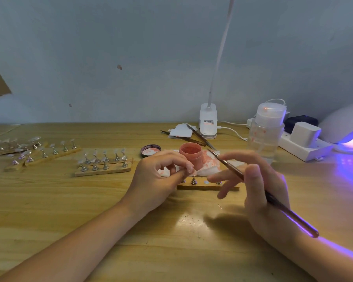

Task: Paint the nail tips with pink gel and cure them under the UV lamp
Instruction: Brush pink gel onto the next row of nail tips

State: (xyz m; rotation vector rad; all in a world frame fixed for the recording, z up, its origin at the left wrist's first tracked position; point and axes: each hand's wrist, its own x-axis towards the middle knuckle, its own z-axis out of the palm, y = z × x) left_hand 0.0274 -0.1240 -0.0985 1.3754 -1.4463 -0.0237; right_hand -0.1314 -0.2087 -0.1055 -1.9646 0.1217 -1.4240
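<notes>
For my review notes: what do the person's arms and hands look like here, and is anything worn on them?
Both forearms are bare as far as the frame shows: no sleeves, gloves, watch or bracelets. The left hand and right hand carry no visible rings. The fingernails look short and unpainted, though blur limits detail. Violet light falls along the right forearm.

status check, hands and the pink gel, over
Left hand pinching a nail tip by the open pink gel jar. Right hand holding brush. UV lamp lit, nothing blocking.
</notes>
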